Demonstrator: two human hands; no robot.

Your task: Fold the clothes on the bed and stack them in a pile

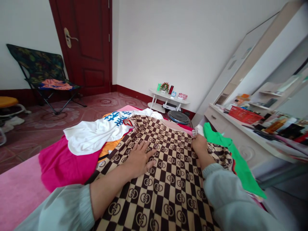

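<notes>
Brown-and-tan checkered patterned garment (168, 154), spread over the pink-covered bed (21, 189); the left hand (139, 159) lies flat upon it, fingers moderately spread, while the right hand (200, 146) pinches its edge, fingers narrowly closed.

To the right of the red door (92, 41) I face a white wall (168, 41) (red-skirted) and low white shelf (166, 97).

a brown and beige checked shirt (168, 157) with ringed motifs lay spread over the bed, its far edge seemingly the collar end.
</notes>
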